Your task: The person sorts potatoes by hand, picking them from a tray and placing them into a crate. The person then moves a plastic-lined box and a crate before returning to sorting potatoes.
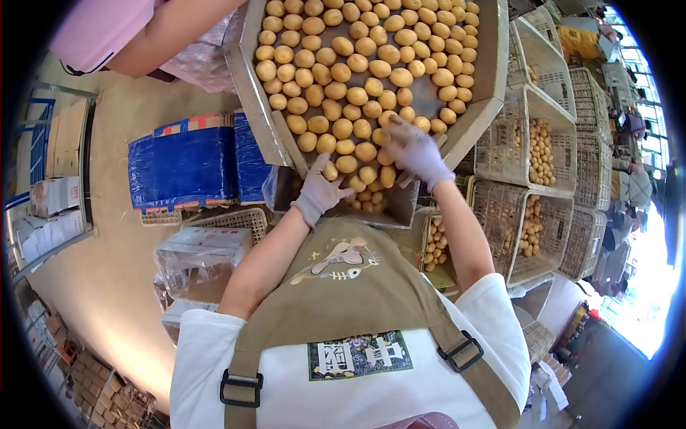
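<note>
both hands, in pale gloves, are at work among the round yellow-tan produce (342, 129) at the narrow near end of a tray with raised sides (471, 132). the left hand (319, 194) is open, thumb and forefinger spread around a piece at the mouth, with no firm hold to be seen. the right hand (421, 154) reaches in over the pieces, fingers bent and blurred; whether it has hold of one, i cannot tell. the pieces look round and loose enough to roll, so handling them here calls for light fingertips and a guarding palm by the mouth.

the produce lies mostly in one layer over the tray, with a bare, dull patch near the right side. just below the mouth, more pieces sit in a bin (404, 209) against the apron (339, 250).

to the right stand stacked plastic crates (493, 161), some part filled with the same produce. to the left are a blue-wrapped stack (182, 168), a plastic-wrapped box (204, 247) and the floor (136, 100); a pink sleeve (100, 32) shows a co-worker beside the tray.
</note>
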Demonstrator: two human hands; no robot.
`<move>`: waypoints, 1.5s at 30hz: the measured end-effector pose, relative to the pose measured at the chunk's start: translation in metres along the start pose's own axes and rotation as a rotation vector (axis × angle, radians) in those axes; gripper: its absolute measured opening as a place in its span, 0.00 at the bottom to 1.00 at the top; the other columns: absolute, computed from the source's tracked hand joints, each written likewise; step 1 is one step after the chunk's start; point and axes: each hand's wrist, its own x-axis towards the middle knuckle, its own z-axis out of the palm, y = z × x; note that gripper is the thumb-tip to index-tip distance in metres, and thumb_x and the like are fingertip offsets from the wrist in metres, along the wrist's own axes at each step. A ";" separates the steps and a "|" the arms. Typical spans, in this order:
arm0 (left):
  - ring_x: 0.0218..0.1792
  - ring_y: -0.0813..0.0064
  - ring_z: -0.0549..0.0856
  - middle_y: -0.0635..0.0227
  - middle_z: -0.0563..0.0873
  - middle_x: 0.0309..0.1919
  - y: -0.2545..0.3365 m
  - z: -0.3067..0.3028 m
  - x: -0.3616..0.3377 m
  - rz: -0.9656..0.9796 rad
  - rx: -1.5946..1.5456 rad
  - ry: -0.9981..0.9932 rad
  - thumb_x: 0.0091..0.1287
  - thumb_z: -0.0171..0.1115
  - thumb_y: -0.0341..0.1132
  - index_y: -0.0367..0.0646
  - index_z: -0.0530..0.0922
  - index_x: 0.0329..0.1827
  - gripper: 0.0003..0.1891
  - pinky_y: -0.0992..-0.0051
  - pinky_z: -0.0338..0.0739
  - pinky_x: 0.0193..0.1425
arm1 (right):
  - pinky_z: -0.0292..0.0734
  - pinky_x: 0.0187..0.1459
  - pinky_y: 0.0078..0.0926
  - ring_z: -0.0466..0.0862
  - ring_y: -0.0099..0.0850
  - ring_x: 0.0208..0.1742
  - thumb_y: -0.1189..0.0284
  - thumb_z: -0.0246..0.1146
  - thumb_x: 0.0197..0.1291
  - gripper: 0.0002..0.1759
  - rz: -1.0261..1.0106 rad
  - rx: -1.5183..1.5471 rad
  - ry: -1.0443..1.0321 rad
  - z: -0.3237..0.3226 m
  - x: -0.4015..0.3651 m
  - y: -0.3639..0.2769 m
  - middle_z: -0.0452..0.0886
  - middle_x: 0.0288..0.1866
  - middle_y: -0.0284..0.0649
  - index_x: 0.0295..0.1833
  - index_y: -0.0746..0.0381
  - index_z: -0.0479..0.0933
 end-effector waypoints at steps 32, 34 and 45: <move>0.77 0.51 0.62 0.66 0.61 0.79 0.000 0.014 0.002 0.010 -0.145 -0.136 0.68 0.48 0.71 0.56 0.57 0.80 0.43 0.33 0.58 0.73 | 0.76 0.60 0.50 0.80 0.51 0.62 0.56 0.63 0.62 0.27 0.534 -0.488 0.052 -0.085 0.142 0.039 0.67 0.71 0.49 0.65 0.53 0.75; 0.77 0.51 0.63 0.66 0.61 0.79 -0.001 0.012 0.003 0.012 -0.151 -0.147 0.68 0.48 0.71 0.56 0.57 0.80 0.43 0.33 0.57 0.74 | 0.79 0.56 0.47 0.83 0.48 0.59 0.58 0.64 0.62 0.27 0.573 -0.543 -0.023 -0.087 0.145 0.029 0.73 0.67 0.48 0.63 0.60 0.77; 0.78 0.52 0.60 0.66 0.60 0.79 -0.003 0.013 0.006 0.023 -0.164 -0.145 0.68 0.50 0.71 0.57 0.56 0.80 0.43 0.32 0.54 0.75 | 0.78 0.41 0.19 0.80 0.22 0.40 0.69 0.64 0.68 0.24 0.106 0.910 0.368 -0.056 0.039 0.023 0.81 0.47 0.32 0.67 0.63 0.73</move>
